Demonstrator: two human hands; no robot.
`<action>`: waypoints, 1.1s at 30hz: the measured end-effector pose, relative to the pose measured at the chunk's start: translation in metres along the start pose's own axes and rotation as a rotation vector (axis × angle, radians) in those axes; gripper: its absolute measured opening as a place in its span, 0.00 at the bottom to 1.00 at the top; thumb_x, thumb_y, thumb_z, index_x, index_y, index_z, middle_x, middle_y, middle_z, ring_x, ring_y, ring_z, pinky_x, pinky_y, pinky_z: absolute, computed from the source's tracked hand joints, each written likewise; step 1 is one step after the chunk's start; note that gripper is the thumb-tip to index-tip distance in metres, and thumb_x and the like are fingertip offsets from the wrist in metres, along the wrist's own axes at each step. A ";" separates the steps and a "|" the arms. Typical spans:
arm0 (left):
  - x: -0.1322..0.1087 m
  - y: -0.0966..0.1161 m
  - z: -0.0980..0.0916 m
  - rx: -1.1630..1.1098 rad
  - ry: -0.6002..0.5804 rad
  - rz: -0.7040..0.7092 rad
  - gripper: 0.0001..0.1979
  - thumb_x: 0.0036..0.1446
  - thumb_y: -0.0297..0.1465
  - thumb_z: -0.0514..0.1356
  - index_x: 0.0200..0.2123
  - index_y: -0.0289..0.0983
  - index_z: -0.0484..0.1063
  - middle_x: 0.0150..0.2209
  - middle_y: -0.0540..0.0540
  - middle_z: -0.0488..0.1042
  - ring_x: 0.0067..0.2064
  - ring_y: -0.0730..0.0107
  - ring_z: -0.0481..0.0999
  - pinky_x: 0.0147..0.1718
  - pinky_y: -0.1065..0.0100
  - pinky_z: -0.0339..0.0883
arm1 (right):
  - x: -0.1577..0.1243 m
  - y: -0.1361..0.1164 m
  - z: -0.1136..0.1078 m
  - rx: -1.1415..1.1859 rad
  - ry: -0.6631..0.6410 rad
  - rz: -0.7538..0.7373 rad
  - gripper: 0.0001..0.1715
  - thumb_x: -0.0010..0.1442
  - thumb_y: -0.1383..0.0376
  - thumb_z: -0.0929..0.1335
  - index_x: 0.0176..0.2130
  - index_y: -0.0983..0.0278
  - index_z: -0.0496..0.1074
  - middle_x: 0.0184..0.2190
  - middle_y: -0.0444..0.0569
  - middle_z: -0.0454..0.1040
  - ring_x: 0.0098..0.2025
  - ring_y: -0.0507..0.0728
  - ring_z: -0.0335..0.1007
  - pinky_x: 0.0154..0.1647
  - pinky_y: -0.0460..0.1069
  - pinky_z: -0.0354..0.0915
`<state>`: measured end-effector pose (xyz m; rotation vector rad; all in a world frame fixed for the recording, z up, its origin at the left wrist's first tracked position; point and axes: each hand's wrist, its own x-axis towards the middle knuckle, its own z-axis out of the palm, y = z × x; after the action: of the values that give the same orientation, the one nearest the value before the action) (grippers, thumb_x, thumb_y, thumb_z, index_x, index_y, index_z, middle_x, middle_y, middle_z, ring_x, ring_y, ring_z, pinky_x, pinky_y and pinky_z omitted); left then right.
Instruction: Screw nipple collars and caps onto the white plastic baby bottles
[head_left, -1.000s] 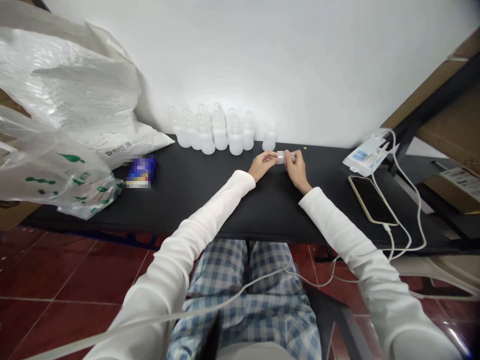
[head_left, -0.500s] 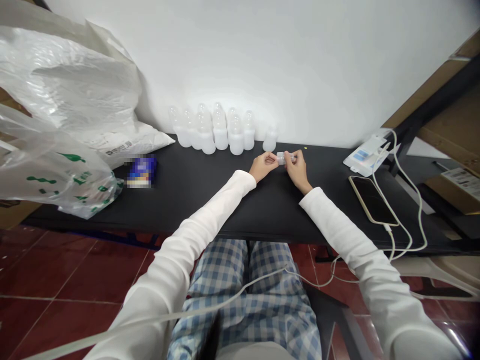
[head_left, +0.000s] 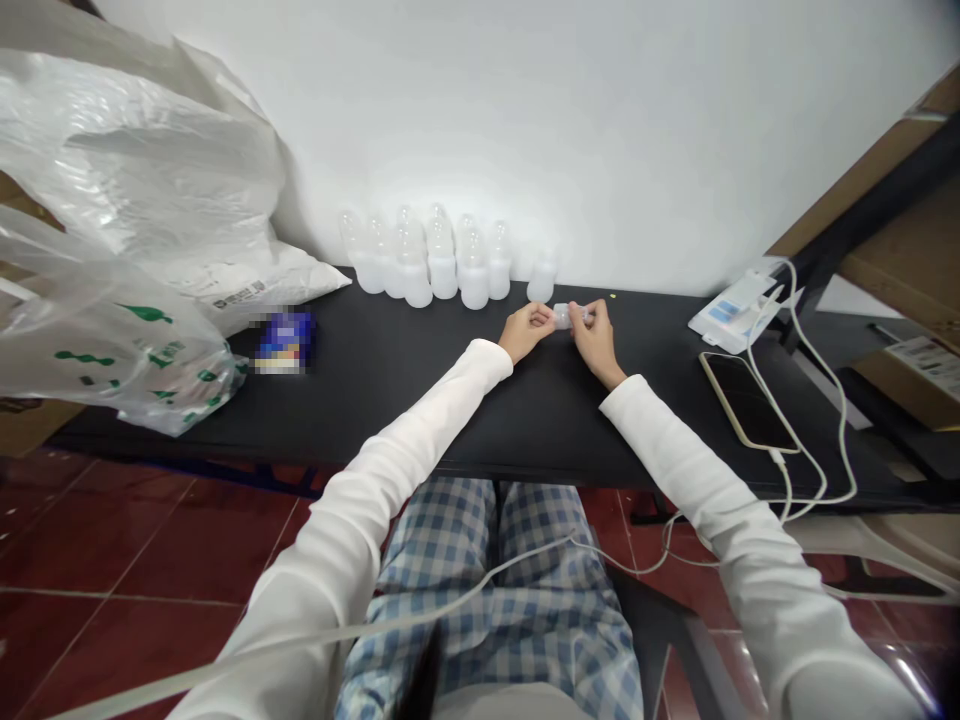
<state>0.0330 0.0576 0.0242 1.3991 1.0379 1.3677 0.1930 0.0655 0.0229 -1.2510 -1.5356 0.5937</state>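
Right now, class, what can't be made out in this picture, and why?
In the head view:
Small clear piece: partly covered by left hand and right hand.
Blue packet: print lost to pixelated blur.
Large white bag: contents hidden by its film; left side cut by frame edge.

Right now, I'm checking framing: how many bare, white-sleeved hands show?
2: the left hand at the left end of a small, clear, cylindrical piece, the right hand gripping it.

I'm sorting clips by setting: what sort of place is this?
Perhaps a storeroom or small workroom: bottle-like containers stand grouped on a black table, a bulky white bag sits at the left, and a cardboard box at the right.
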 end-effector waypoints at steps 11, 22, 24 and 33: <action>0.006 -0.001 -0.001 -0.124 0.009 -0.109 0.08 0.50 0.18 0.65 0.30 0.34 0.71 0.20 0.56 0.73 0.24 0.80 0.75 0.31 0.74 0.70 | 0.001 -0.001 0.000 0.065 -0.054 -0.026 0.35 0.56 0.31 0.68 0.33 0.57 0.56 0.22 0.37 0.65 0.24 0.50 0.58 0.27 0.48 0.54; 0.011 0.000 -0.004 -0.100 0.024 -0.104 0.08 0.52 0.17 0.65 0.30 0.34 0.71 0.19 0.56 0.72 0.23 0.77 0.73 0.31 0.72 0.68 | 0.005 -0.005 -0.005 0.113 -0.153 -0.096 0.34 0.56 0.31 0.68 0.35 0.56 0.59 0.25 0.40 0.70 0.27 0.54 0.66 0.32 0.52 0.65; 0.011 0.002 -0.005 -0.092 0.019 -0.105 0.09 0.52 0.16 0.64 0.29 0.34 0.71 0.18 0.56 0.71 0.22 0.77 0.72 0.31 0.72 0.68 | 0.004 -0.007 -0.006 0.108 -0.162 -0.104 0.35 0.55 0.30 0.68 0.36 0.56 0.60 0.26 0.41 0.70 0.28 0.54 0.66 0.33 0.53 0.66; 0.012 0.009 -0.010 -0.070 -0.003 -0.109 0.09 0.53 0.15 0.63 0.29 0.34 0.70 0.19 0.57 0.72 0.22 0.79 0.73 0.30 0.72 0.68 | 0.003 -0.015 -0.014 0.035 -0.175 -0.195 0.30 0.60 0.35 0.68 0.39 0.58 0.65 0.32 0.45 0.73 0.34 0.56 0.70 0.41 0.54 0.69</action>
<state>0.0238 0.0678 0.0359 1.2749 1.0389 1.3099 0.1998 0.0598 0.0417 -1.0294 -1.7618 0.6117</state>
